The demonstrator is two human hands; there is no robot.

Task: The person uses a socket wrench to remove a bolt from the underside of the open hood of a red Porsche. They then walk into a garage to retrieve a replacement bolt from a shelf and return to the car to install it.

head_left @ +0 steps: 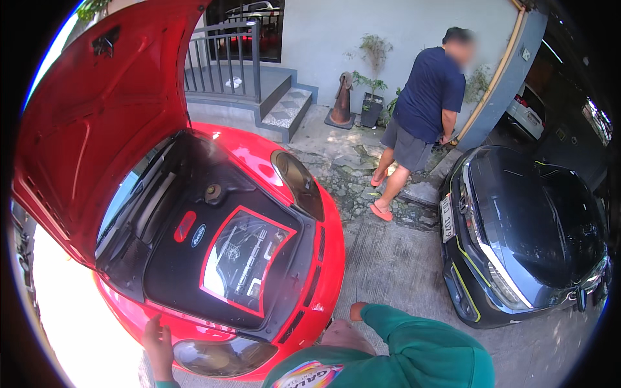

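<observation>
A red car [330, 258] stands in front of me with its hood [110, 84] raised at the left. Its front trunk has a black lining [174, 258] and a glossy red-edged panel [249, 258] with white lettering. My left hand [158, 344] is over the near fender, beside the near headlight [223, 355]. Its fingers point up and slightly apart, with nothing in them. At the end of a green sleeve, my right hand [356, 312] is by my leg, near the front bumper. Its fingers are mostly hidden, and I see no object there.
A person [427, 103] in a dark shirt and orange slippers bends by the wall pipe. At right stands a dark car [530, 226]. A traffic cone [341, 100], a potted plant [372, 107] and railed steps [284, 110] line the wall. Broken stones [346, 178] edge the concrete.
</observation>
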